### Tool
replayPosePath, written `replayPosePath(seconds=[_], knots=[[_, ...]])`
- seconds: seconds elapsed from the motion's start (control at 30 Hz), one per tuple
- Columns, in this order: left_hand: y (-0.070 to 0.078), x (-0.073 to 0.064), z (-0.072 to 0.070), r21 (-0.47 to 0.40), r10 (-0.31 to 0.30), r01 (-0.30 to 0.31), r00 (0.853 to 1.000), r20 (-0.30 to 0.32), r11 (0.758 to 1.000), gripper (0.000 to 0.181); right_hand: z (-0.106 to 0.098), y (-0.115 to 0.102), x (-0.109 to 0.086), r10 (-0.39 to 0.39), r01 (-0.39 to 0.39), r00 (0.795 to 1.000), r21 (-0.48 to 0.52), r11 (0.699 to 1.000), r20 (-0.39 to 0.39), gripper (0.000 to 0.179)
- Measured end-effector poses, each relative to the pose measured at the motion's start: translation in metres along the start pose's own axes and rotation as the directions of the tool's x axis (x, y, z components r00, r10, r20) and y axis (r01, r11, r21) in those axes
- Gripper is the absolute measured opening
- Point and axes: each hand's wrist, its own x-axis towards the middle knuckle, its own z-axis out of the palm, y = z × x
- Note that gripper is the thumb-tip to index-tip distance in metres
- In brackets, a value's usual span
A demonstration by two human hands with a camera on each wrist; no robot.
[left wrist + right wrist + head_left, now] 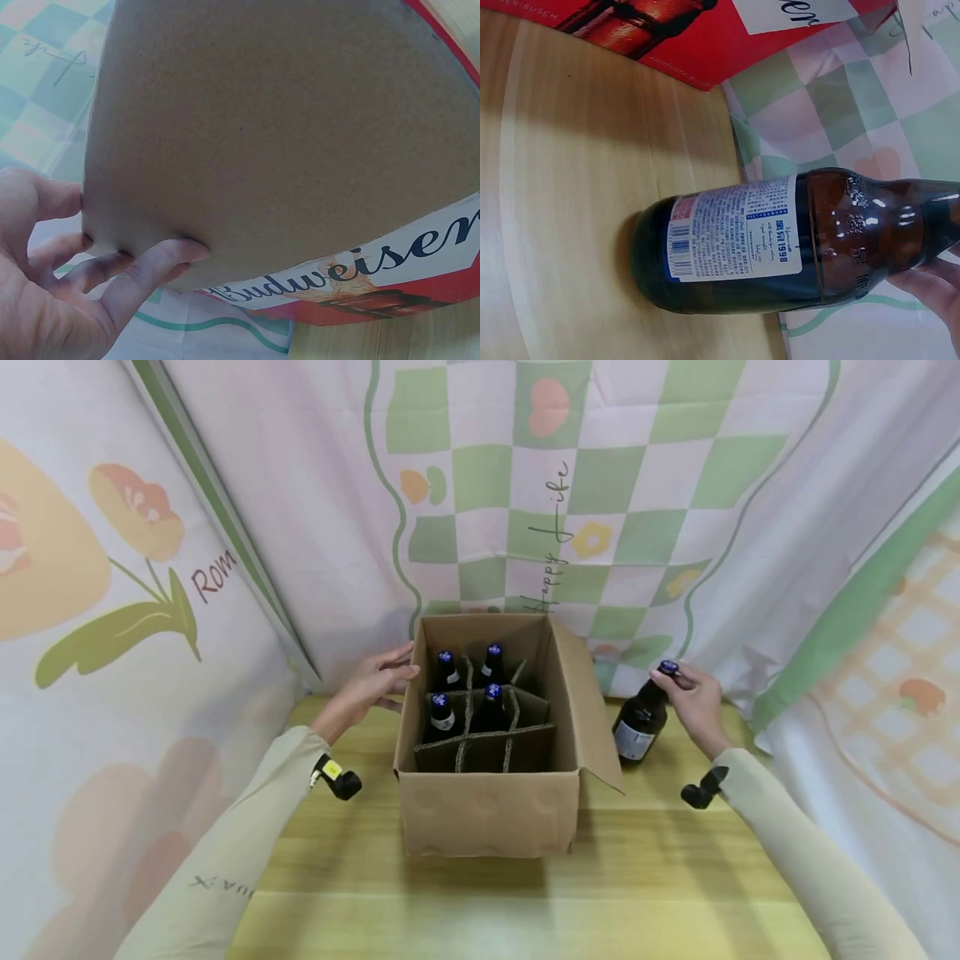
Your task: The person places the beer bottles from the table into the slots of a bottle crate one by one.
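A brown beer bottle [640,727] with a blue cap and white label stands slightly tilted to the right of an open cardboard box [487,814]. My right hand [693,700] grips it by the neck, and its base is at the tabletop in the right wrist view. At the box's left side, my left hand [365,687] holds the edge of a brown flap [285,127]; the thumb lies on its face and the fingertips are hidden at the edge. Inside the box, several blue-capped bottles [492,693] stand between cardboard dividers [483,747].
The box stands on a light wooden table [495,914], its right flap [592,718] folded outward towards the bottle. Printed red sides [682,45] show under the flaps. Patterned curtains [480,477] hang close behind the table and on both sides.
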Motion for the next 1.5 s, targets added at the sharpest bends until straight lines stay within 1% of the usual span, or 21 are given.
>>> replayPosePath(seconds=[0.13, 0.2, 0.33, 0.43, 0.53, 0.63, 0.7, 0.8, 0.93, 1.03, 1.1, 1.3, 1.4, 1.5], knots=[[0.000, 0.000, -0.001, 0.005, 0.003, -0.003, 1.000, 0.004, 1.000, 0.070, 0.003, -0.008, -0.002, 0.001, -0.003, 0.999, -0.041, 0.999, -0.037, 0.044], [0.001, 0.000, -0.002, 0.003, 0.002, -0.002, 1.000, 0.001, 1.000, 0.070, 0.004, -0.015, -0.002, -0.004, 0.003, 0.999, -0.031, 1.000, -0.046, 0.040], [0.001, 0.001, -0.002, -0.002, 0.004, -0.004, 1.000, 0.001, 1.000, 0.071, 0.007, -0.027, -0.001, -0.037, 0.034, 0.998, -0.066, 0.997, -0.041, 0.032], [0.000, 0.001, -0.002, 0.004, 0.008, -0.008, 1.000, 0.004, 1.000, 0.070, 0.007, -0.031, 0.000, -0.032, 0.026, 0.997, -0.097, 0.995, -0.066, 0.030], [-0.001, 0.001, -0.001, 0.008, 0.007, -0.007, 1.000, 0.006, 1.000, 0.069, 0.003, -0.035, 0.001, -0.019, 0.008, 0.994, -0.094, 0.996, -0.109, 0.036], [-0.001, 0.001, 0.001, 0.001, 0.002, -0.002, 1.000, 0.013, 1.000, 0.069, 0.000, -0.045, -0.001, -0.016, -0.001, 0.991, -0.124, 0.992, -0.134, 0.043], [-0.001, 0.000, 0.000, -0.006, -0.001, 0.001, 1.000, 0.020, 1.000, 0.070, 0.000, -0.054, -0.003, -0.023, 0.004, 0.991, -0.146, 0.989, -0.131, 0.048], [0.000, 0.000, -0.001, -0.008, 0.000, 0.000, 1.000, 0.020, 1.000, 0.070, 0.004, -0.066, -0.005, -0.036, 0.017, 0.993, -0.174, 0.985, -0.108, 0.048], [0.000, -0.001, -0.002, 0.002, 0.001, -0.001, 1.000, 0.014, 1.000, 0.070, 0.011, -0.078, -0.007, -0.052, 0.038, 0.995, -0.157, 0.987, -0.087, 0.047], [-0.001, 0.001, -0.002, 0.003, -0.001, 0.001, 1.000, 0.021, 1.000, 0.070, 0.014, -0.084, -0.008, -0.056, 0.044, 0.994, -0.130, 0.991, -0.094, 0.047], [-0.001, 0.002, -0.002, 0.003, 0.000, 0.000, 1.000, 0.024, 1.000, 0.070, 0.016, -0.087, -0.009, -0.064, 0.050, 0.993, -0.136, 0.989, -0.098, 0.046], [-0.003, 0.003, -0.001, 0.003, -0.003, 0.003, 1.000, 0.020, 1.000, 0.069, 0.020, -0.104, -0.011, -0.134, 0.113, 0.986, -0.194, 0.974, -0.097, 0.041], [-0.003, 0.003, -0.002, 0.003, -0.002, 0.002, 1.000, 0.022, 1.000, 0.069, 0.020, -0.114, -0.010, -0.167, 0.145, 0.981, -0.199, 0.969, -0.099, 0.040], [-0.002, 0.002, -0.003, 0.002, 0.006, -0.006, 1.000, 0.021, 1.000, 0.070, 0.021, -0.122, -0.010, -0.202, 0.180, 0.976, -0.221, 0.959, -0.084, 0.038]])
